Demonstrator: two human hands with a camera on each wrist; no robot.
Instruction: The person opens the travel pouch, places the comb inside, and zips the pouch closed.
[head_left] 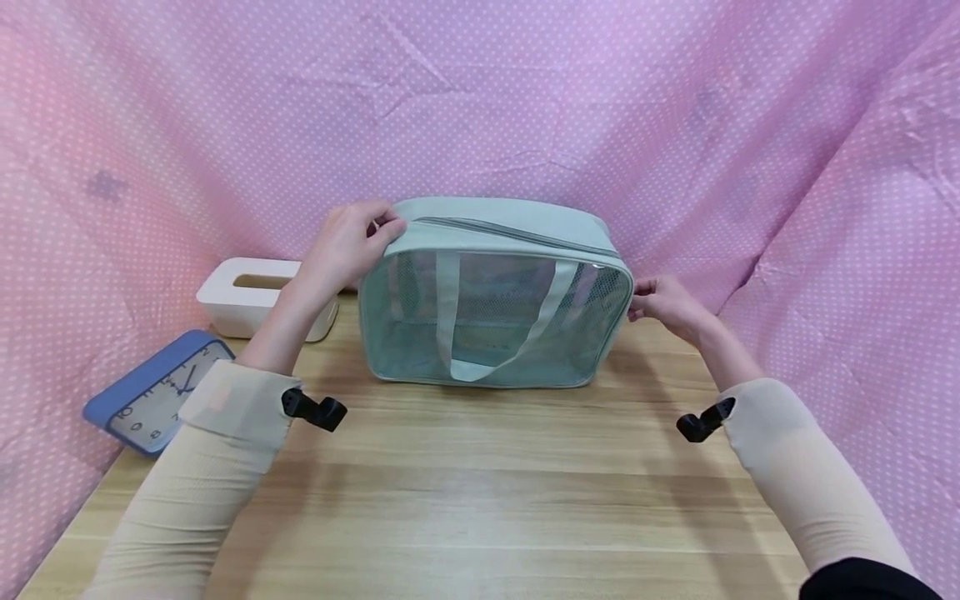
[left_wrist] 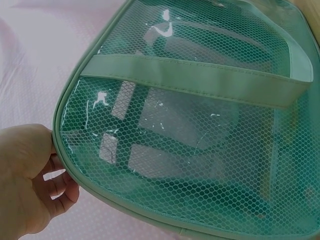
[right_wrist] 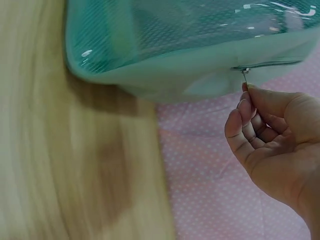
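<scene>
A pale green toiletry bag point(head_left: 495, 312) with clear mesh-patterned sides stands upright on the wooden table, its strap handle point(head_left: 447, 312) hanging down the front. Along its top runs a zipper point(head_left: 517, 232), which looks closed. At the upper left corner my left hand point(head_left: 347, 242) grips the bag's edge, thumb on the near side; the left wrist view has the fingers point(left_wrist: 62, 192) curled by the piped rim. On the bag's right end, my right hand point(head_left: 671, 307) pinches a small metal zipper pull point(right_wrist: 245, 76) between thumb and forefinger, at the zipper's end.
A white tissue box point(head_left: 225, 304) with a slot in its lid stands left of the bag, partly behind my left forearm. In front of it a blue-framed clock point(head_left: 153, 400) leans at the table's left edge. Pink dotted cloth point(head_left: 480, 108) hangs behind and at both sides.
</scene>
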